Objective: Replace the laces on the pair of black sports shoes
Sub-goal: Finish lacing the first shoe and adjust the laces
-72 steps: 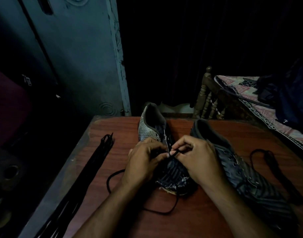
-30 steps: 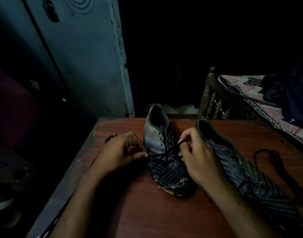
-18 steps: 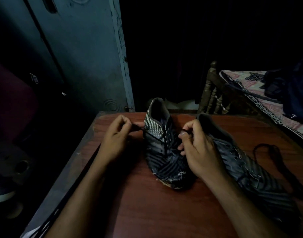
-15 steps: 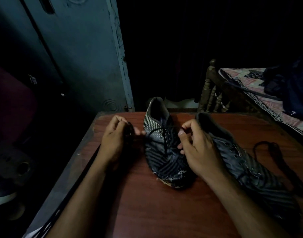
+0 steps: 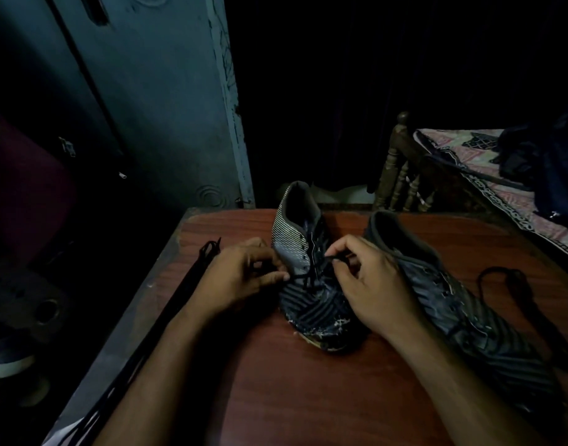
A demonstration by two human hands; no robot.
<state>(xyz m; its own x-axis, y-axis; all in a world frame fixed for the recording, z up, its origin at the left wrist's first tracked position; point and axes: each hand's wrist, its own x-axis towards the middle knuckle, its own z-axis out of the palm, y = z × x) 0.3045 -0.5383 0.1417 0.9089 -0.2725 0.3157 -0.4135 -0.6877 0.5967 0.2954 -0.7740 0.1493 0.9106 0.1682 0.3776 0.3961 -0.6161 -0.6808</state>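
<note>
Along the left edge of the wooden table (image 5: 276, 397) a bundle of black laces (image 5: 182, 294) lies stretched out, its far end just beside the left hand (image 5: 240, 278). That hand sits beside the left shoe (image 5: 311, 284), fingers curled, thumb and forefinger pinching one end of the black lace (image 5: 303, 276) threaded across the shoe's eyelets. The shoe stands on the table with its toe toward the person and its heel near the far edge. On the shoe's other side the right hand (image 5: 369, 284) pinches the lace's other end between thumb and forefinger, the remaining fingers loosely bent. Just beside it, touching the wrist, the right shoe (image 5: 453, 304) lies angled toward the near right corner. Farther right a loose black lace (image 5: 514, 284) loops near the table's right edge. Bare tabletop lies between the forearms.
</note>
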